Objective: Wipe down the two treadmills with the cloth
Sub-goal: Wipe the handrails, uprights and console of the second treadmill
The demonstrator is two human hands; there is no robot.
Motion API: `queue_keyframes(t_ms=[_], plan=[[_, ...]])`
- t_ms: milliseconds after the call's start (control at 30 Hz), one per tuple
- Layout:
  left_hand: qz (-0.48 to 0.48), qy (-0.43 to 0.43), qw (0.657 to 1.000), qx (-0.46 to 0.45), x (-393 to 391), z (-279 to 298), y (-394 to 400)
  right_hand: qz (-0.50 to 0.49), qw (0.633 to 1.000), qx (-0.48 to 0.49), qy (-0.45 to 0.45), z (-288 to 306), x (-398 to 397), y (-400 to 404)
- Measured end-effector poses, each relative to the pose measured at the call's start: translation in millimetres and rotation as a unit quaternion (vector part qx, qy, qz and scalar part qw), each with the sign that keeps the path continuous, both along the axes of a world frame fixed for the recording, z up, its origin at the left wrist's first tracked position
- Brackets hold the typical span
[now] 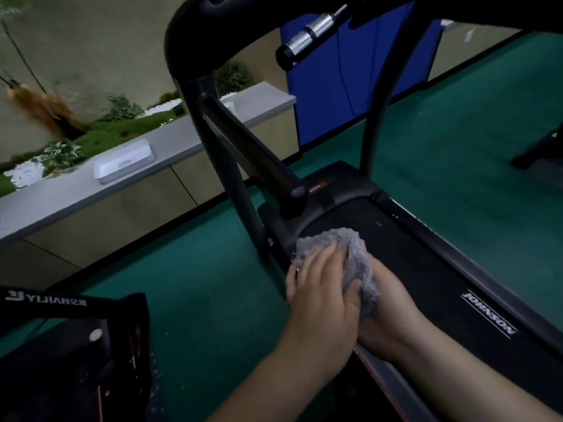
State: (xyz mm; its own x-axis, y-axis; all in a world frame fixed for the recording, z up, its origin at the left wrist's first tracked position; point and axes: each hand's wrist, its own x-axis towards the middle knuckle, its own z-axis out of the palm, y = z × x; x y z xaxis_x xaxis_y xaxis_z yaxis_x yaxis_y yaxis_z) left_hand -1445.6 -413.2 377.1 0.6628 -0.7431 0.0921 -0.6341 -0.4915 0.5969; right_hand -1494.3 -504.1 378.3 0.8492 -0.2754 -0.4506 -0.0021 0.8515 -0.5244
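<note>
Down low, both hands (341,300) press cloth (350,254) at treadmill's (457,284) left edge.

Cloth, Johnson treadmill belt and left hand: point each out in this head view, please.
cloth (332,243): head view, on its bunched grey upper part.
treadmill belt (426,269): head view, on bare black belt beyond the hands.
left hand (320,290): head view, on its back.

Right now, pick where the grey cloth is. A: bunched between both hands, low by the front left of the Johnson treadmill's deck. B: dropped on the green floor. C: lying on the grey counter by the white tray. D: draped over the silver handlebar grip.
A: the grey cloth is bunched between the left hand and right hand, low over the front left of the treadmill deck.
</note>
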Motion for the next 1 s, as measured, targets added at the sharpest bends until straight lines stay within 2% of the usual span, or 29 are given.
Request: queue_keyframes(t_ms=[67,100,133,200,267,333,400,500,600,700,800,933,1000], plan=[[-0.039,-0.05,0.991,0.117,2,4,-7,-0.001,0.998,0.055,0.009,-10,-1,-9],[-0.042,-0.059,0.989,0.128,6,11,-8,-0.001,0.997,0.077,0.008,-13,0,-14],[-0.03,-0.064,0.992,0.101,11,22,-8,-0.008,0.996,0.094,0.001,-15,2,-21],[0.026,-0.089,0.995,-0.021,28,46,-8,-0.03,0.995,0.096,-0.022,-16,9,-39],[0.113,-0.155,0.976,-0.108,53,66,-8,-0.058,0.995,0.072,-0.024,-20,23,-59],[0.208,-0.123,0.965,-0.106,80,82,-16,-0.086,0.996,0.027,-0.019,-20,42,-79],[0.277,-0.031,0.959,-0.052,105,90,-31,-0.081,0.996,-0.028,-0.021,-15,66,-89],[0.297,0.071,0.952,0.001,127,85,-50,0.008,0.983,-0.18,-0.023,-2,96,-76],[0.294,0.065,0.952,0.047,128,75,-56,0.064,0.957,-0.275,-0.066,5,115,-49],[0.314,0.068,0.945,0.055,122,76,-56,0.074,0.949,-0.293,-0.092,5,136,-52],[0.33,0.064,0.941,0.042,119,77,-60,0.141,0.928,-0.331,-0.099,14,182,-76],[0.355,0.056,0.931,0.057,117,80,-62,0.179,0.941,-0.259,-0.125,13,235,-85],[0.36,0.057,0.928,0.076,120,84,-62,0.189,0.941,-0.244,-0.138,6,226,-85]])
